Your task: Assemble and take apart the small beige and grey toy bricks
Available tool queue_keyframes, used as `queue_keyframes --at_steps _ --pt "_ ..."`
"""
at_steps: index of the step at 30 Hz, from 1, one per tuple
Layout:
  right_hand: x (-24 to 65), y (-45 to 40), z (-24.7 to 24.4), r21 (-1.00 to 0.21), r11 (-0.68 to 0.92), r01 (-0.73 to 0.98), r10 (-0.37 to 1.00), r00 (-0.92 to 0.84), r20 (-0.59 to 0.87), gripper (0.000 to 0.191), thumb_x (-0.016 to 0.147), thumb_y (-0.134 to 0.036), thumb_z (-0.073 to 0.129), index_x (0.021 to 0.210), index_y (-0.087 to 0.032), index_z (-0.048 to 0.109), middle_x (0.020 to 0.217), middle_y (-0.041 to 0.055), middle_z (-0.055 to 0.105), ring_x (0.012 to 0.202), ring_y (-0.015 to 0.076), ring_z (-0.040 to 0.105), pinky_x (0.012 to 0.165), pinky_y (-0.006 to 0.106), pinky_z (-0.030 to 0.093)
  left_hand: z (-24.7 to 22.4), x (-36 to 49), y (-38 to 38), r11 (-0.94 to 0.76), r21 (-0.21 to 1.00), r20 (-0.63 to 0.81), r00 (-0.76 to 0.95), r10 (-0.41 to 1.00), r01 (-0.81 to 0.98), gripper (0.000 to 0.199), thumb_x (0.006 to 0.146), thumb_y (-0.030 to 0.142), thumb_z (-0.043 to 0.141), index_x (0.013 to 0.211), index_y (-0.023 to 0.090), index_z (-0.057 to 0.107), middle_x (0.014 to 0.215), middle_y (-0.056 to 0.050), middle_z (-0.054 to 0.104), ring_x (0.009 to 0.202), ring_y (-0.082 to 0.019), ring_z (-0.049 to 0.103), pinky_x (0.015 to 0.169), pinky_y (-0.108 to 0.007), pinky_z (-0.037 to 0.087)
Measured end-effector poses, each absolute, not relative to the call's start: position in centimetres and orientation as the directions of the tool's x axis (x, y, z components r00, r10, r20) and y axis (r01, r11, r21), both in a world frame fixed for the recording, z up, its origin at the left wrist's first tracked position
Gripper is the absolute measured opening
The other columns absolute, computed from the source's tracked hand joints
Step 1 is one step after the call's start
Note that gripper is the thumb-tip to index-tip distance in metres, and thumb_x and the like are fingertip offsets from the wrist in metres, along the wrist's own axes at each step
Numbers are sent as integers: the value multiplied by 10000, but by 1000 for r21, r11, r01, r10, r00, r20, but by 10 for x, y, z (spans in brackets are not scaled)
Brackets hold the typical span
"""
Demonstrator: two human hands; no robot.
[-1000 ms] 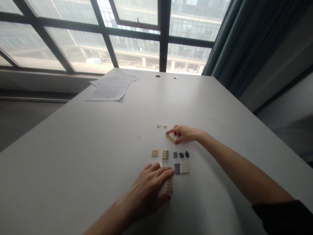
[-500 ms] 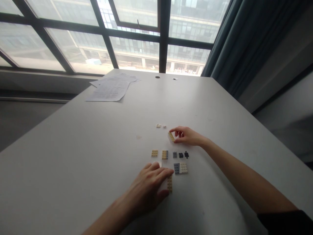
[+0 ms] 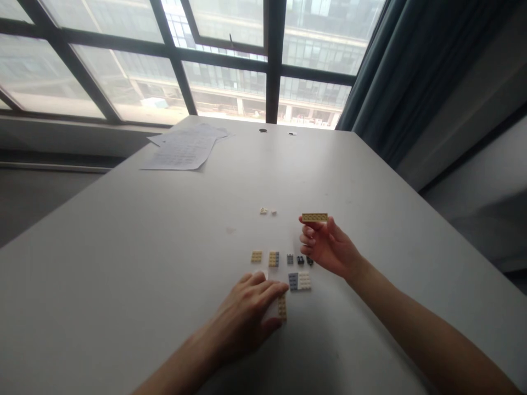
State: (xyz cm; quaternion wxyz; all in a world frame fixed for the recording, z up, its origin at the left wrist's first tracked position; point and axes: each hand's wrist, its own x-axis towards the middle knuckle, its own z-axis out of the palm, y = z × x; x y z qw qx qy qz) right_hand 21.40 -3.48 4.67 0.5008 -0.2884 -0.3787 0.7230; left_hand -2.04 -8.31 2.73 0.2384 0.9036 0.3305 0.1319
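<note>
Yellow studded strip is being held by the right hand, one end at the fingertips and the other at the thumb, and it is hanging in the air above the white counter. Left hand is resting low on the counter, and it is holding a tan strip there, with the forefinger touching near the far end and the thumb near the close end; what is lying under its palm, I cannot tell. Just beside its fingertips, a grey plate and a white plate are lying side by side. Beyond them a row is running from left to right: a small tan plate, a tan and grey plate, a grey piece, a black piece and a dark piece, which the right hand is partly hiding. Farther away, two small white pieces are lying near each other, and printed papers are overlapping at the far left of the counter, near the window
</note>
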Motion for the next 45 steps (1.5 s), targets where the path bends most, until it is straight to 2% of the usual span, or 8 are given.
queue_keyframes --at_steps 3,6,8,10,14,24,38,45 --pt "217 -41 48 -910 -130 -395 956 -292 -10 494 792 -630 548 1049 -219 638 771 -1 485 626 114 429 602 261 425 27 -23 -81 -685 500 130 737 664 529 592 688 258 752 1215 272 481 1125 -14 645 978 -240 531 880 -405 412" --pt "219 -53 53 -991 118 69 971 -215 101 445 725 -497 702 1052 -207 619 852 35 584 722 155 528 671 303 465 26 -28 -77 -696 487 241 685 687 527 593 732 320 723 1255 254 451 1151 -41 633 1021 -244 529 910 -407 417" --pt "216 -64 56 -848 322 420 943 -225 247 418 695 -343 756 1062 -203 613 907 51 627 783 174 561 735 323 474 25 -31 -75 -688 478 313 626 714 546 548 764 330 695 1249 242 455 1137 -56 633 1025 -243 528 907 -402 428" --pt "211 -74 58 -679 484 552 875 -317 366 409 706 -222 727 1094 -197 598 897 45 649 777 165 576 751 309 480 24 -31 -73 -682 464 372 575 729 565 513 777 334 683 1231 229 469 1115 -68 634 1004 -242 532 891 -396 440" --pt "195 -85 55 -590 599 541 801 -407 439 415 724 -110 638 1129 -182 581 808 19 657 706 131 586 702 253 489 25 -29 -75 -715 416 467 543 698 561 476 792 321 675 1214 211 485 1075 -74 642 940 -227 547 853 -379 456" --pt "174 -93 48 -855 318 410 920 -350 175 457 734 -75 631 1157 -235 566 693 -63 574 562 69 518 569 170 453 27 -24 -78 -725 376 550 492 676 577 487 789 312 690 1224 202 499 1047 -77 657 907 -226 562 814 -372 457" --pt "164 -98 53 -805 467 365 857 -413 309 543 771 -159 707 1268 -272 517 744 -47 552 653 99 505 684 215 456 26 -21 -79 -604 656 443 417 794 453 431 702 182 745 1059 237 510 919 -16 603 797 -169 539 708 -292 487" --pt "164 -100 50 -838 417 353 888 -355 292 484 758 -169 709 1204 -261 543 726 -51 563 635 94 526 666 214 469 24 -23 -78 -580 669 426 399 812 465 438 726 261 734 1094 239 498 948 -33 602 799 -173 547 701 -308 497"
